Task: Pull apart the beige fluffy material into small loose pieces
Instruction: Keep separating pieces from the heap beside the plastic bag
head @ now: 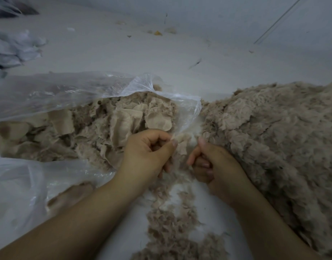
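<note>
Head view: pale littered floor (pixel 161 53), both hands (pixel 180 156) pinching one beige scrap (pixel 183 141) between them.

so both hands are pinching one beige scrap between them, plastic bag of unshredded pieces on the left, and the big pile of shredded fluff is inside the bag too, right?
Not quite. The head view shows the big pile of shredded fluff lying loose on the right, outside the plastic bag. The rest holds: the left hand and right hand pinch one beige scrap between them, and the bag of unshredded pieces is on the left.
</note>
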